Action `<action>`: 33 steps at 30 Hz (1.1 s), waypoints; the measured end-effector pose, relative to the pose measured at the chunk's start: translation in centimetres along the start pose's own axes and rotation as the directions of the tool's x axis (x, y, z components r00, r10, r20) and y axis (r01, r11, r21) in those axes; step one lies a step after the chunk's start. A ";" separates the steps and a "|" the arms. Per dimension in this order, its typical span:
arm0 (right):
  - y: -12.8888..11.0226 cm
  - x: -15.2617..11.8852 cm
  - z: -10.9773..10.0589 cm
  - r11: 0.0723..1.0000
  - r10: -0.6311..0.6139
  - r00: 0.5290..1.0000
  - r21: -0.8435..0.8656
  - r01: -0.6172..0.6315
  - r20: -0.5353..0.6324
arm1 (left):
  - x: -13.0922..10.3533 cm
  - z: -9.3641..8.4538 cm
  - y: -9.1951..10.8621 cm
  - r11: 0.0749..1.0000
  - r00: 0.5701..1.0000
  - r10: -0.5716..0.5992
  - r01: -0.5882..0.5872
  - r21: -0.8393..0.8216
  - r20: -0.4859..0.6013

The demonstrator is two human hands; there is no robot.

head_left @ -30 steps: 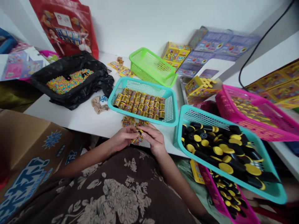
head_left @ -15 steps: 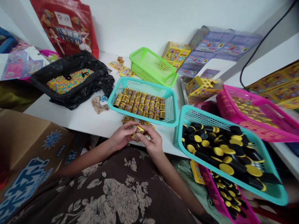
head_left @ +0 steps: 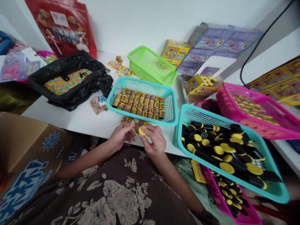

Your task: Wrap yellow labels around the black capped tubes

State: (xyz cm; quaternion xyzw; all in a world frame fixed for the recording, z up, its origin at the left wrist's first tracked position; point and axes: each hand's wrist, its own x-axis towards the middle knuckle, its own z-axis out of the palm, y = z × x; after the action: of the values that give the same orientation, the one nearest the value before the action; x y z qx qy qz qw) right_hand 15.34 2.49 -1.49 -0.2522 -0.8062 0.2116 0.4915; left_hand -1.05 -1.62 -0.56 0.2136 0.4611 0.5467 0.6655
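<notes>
My right hand (head_left: 155, 140) pinches a small yellow-capped container (head_left: 142, 131) between thumb and fingers; the cap faces me and the body is mostly hidden. My left hand (head_left: 121, 136) is just to its left, apart from the container, with loosely curled fingers and nothing visible in them. Beyond both hands, printed yellow labels (head_left: 127, 119) lie near the table's front edge. Past them a turquoise basket (head_left: 142, 82) holds rows of small containers (head_left: 139, 103) wrapped in gold printed labels. To the right, another turquoise basket (head_left: 234, 187) is filled with black containers (head_left: 201, 156) with yellow caps.
A green basket (head_left: 152, 73) stands behind, near yellow boxes (head_left: 176, 50) and stacked purple boxes (head_left: 215, 37). Pink baskets (head_left: 255, 131) flank the right side. At left are a black-bag-lined bin (head_left: 35, 79) of colourful beads, a red bag (head_left: 63, 28) and a cardboard box (head_left: 25, 131).
My left hand has come off the container and moved slightly left, fingers loosening. My right hand keeps the container and has tilted it so its yellow cap faces me.
</notes>
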 end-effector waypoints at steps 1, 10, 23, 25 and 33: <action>0.0 -0.1 0.0 0.997 -0.073 0.997 -0.020 0.073 0.022 | 0.1 -0.1 0.0 0.999 0.998 -0.053 0.053 -0.003 0.044; -0.3 -0.6 0.8 0.994 0.107 0.994 0.016 -0.106 -0.025 | -0.1 0.7 0.8 0.974 1.000 0.011 -0.009 -0.228 0.008; 0.2 -0.8 1.3 0.979 -0.049 0.996 -0.201 0.034 -0.069 | 0.7 0.4 -0.4 0.916 0.995 -0.075 0.092 -0.391 0.058; 0.1 -0.8 1.2 0.987 -0.020 0.997 -0.158 0.008 -0.072 | 0.6 0.4 -0.1 0.916 0.993 -0.100 0.115 -0.384 0.058; 0.4 -0.8 1.5 0.986 -0.047 0.998 -0.161 0.042 -0.031 | 0.5 0.5 -0.2 0.931 0.996 -0.075 0.088 -0.354 0.050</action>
State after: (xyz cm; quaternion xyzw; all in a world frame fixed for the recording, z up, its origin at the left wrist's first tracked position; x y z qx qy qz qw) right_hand 14.37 2.11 -2.92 -0.2764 -0.8173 0.1308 0.4884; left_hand -0.57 -1.13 -0.68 0.0799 0.3510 0.5892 0.7233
